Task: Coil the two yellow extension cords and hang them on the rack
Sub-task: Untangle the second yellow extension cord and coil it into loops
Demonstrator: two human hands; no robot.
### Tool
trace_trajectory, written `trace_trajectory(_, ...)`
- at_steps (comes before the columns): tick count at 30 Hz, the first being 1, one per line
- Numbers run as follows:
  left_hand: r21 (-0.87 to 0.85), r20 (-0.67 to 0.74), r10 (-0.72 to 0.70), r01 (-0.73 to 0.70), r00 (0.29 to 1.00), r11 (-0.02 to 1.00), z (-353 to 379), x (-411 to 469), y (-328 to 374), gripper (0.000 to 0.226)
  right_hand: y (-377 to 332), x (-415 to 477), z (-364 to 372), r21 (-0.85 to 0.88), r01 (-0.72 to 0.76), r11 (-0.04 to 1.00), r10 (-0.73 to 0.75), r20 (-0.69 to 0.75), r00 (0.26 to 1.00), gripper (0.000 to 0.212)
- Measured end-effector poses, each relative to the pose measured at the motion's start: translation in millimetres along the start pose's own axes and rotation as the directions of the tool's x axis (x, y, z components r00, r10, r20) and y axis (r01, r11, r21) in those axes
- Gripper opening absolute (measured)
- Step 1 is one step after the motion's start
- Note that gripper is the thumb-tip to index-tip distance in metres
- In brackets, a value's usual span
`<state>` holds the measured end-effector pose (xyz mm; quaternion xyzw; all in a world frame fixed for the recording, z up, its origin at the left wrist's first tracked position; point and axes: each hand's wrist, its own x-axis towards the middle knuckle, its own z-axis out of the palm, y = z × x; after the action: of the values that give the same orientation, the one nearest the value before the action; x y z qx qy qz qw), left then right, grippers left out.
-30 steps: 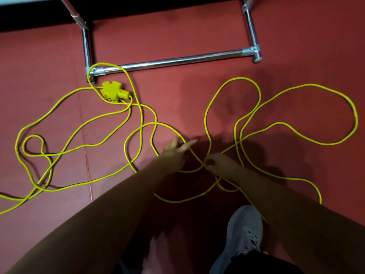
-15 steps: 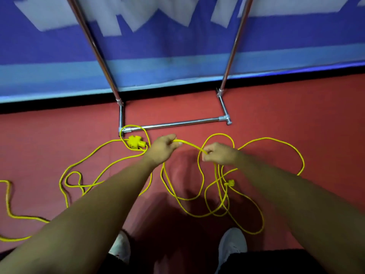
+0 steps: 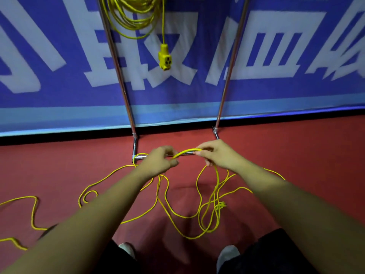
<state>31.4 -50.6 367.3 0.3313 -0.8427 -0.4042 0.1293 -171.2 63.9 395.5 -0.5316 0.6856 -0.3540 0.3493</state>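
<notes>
One yellow extension cord [image 3: 136, 18] hangs coiled high on the metal rack [image 3: 116, 62], its socket block [image 3: 165, 59] dangling below the coil. A second yellow cord [image 3: 173, 212] lies in loose loops on the red floor. My left hand [image 3: 158, 162] and my right hand [image 3: 216, 155] each pinch this cord, a short arc of it spanning between them above the floor. More loops hang down from my right hand. The cord's own socket block is hidden behind my left hand or arm.
The rack's two chrome uprights rise in front of a blue banner wall [image 3: 276, 56]; its base bar [image 3: 186, 153] lies on the red floor [image 3: 296, 151] just beyond my hands. My two shoes [image 3: 227, 254] show at the bottom edge. Cord trails off to the far left [image 3: 33, 210].
My view has tilted up from the floor to the rack and wall. Both hands have lifted a stretch of the floor cord and raised it, and the hanging coil has come into sight.
</notes>
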Motion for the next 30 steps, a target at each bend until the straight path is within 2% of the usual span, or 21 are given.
trace_trajectory(1, -0.080, 0.007, 0.017, -0.017, 1.000, 0.997, 2, -5, 8, 0.011, -11, 2, 2, -0.019, 0.032, 0.999, -0.032, -0.002, 0.999, 0.006)
trace_trajectory(6, -0.303, -0.130, 0.035, -0.074, 0.991, 0.950, -9, -21, 30, 0.017, -34, 7, 5, 0.018, 0.095, 0.995, -0.093, -0.081, 0.992, 0.007)
trace_trajectory(8, -0.395, -0.196, 0.008, -0.087, 0.981, 0.915, -19, -23, 32, 0.019, -19, 6, 5, 0.027, 0.058, 0.998, -0.057, -0.029, 0.998, 0.012)
trace_trajectory(12, -0.553, -0.302, -0.085, -0.101, 0.950, 0.827, -42, -20, 28, 0.022, 33, -4, 6, -0.118, -0.089, 0.989, 0.100, 0.095, 0.990, 0.016)
trace_trajectory(15, -0.447, -0.292, -0.094, -0.049, 0.952, 0.893, -51, -18, 25, 0.018, 52, -8, 4, 0.003, -0.181, 0.983, 0.180, 0.064, 0.981, 0.008)
trace_trajectory(17, -0.375, -0.285, -0.114, -0.002, 0.952, 0.927, -51, -14, 19, 0.007, 45, -2, 3, 0.111, -0.160, 0.981, 0.164, -0.026, 0.986, 0.006)
trace_trajectory(18, -0.372, -0.285, -0.133, 0.018, 0.949, 0.928, -51, -11, 17, 0.010, 35, 1, 3, 0.163, -0.122, 0.979, 0.136, -0.076, 0.988, 0.006)
trace_trajectory(21, -0.384, -0.300, -0.145, 0.019, 0.943, 0.923, -48, -2, 7, 0.047, 2, 9, 7, 0.243, 0.023, 0.970, 0.019, -0.169, 0.985, 0.008)
trace_trajectory(23, -0.249, -0.367, -0.122, 0.030, 0.922, 0.968, -46, 3, 3, 0.076, -15, 10, 11, 0.250, 0.086, 0.964, -0.046, -0.161, 0.986, 0.008)
trace_trajectory(25, -0.124, -0.446, -0.105, 0.055, 0.889, 0.991, -46, 6, 1, 0.095, -24, 13, 10, 0.175, 0.115, 0.978, -0.083, -0.179, 0.980, 0.009)
trace_trajectory(28, 0.036, -0.483, 0.073, -0.063, 0.873, 0.997, -48, 4, 4, 0.087, -28, 16, 7, 0.025, 0.155, 0.988, -0.148, -0.172, 0.974, 0.010)
trace_trajectory(30, 0.008, -0.340, 0.155, -0.162, 0.928, 0.987, -45, -1, 10, 0.065, -30, 17, 11, 0.017, 0.176, 0.984, -0.173, -0.114, 0.978, 0.013)
